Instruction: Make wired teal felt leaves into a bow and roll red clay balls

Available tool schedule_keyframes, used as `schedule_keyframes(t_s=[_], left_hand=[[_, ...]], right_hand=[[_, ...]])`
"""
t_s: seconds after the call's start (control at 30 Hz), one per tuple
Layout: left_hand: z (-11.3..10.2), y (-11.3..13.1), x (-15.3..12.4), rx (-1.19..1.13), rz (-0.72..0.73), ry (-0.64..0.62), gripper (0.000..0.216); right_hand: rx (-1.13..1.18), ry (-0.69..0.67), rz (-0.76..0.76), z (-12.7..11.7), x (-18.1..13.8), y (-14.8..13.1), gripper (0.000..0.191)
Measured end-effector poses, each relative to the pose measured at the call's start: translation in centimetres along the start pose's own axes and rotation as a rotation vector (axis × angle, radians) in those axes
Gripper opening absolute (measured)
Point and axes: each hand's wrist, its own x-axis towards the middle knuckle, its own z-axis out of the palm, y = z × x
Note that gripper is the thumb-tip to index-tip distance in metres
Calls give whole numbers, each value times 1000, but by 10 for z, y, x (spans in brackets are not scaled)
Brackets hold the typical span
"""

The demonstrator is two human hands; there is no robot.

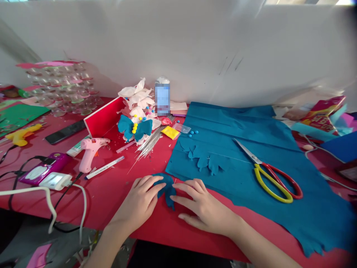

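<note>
A small teal cutout of felt-like sheet (169,193), shaped like a wing, lies flat on the red table near its front edge. My left hand (141,203) rests over its left part, fingers stretched out and covering some of it. On the other side, my right hand (199,204) has its fingers spread, the fingertips at the cutout's right edge. Beside the right fingertips a thin pale line shows, perhaps a wire. Just beyond lies a large teal sheet (223,123) with several cut wing shapes (208,160) on it. Red-and-yellow-handled scissors (267,169) rest there, blades partly apart.
A teal butterfly with yellow balls (135,127) lies by white petals (138,95). Thin wires (152,141) and a yellow packet (170,132) are nearby. Leftward are a pink glue gun (90,152), a marker (104,167), a purple power strip (46,169) and cables. A phone (162,97) stands behind.
</note>
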Motion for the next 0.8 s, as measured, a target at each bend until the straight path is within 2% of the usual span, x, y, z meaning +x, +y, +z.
schedule_keyframes(t_s=[0.37, 0.53, 0.7, 0.8], left_hand=[[3, -3, 1, -34, 19, -7, 37], [4, -3, 1, -22, 12, -21, 37], [6, -4, 0, -30, 19, -19, 38], [8, -5, -1, -31, 23, -12, 38]], right_hand=[[2, -24, -38, 1, 0, -1, 34], [0, -42, -85, -1, 1, -1, 39], [-14, 28, -107, 5, -2, 0, 30], [-11, 19, -115, 4, -1, -1, 34]])
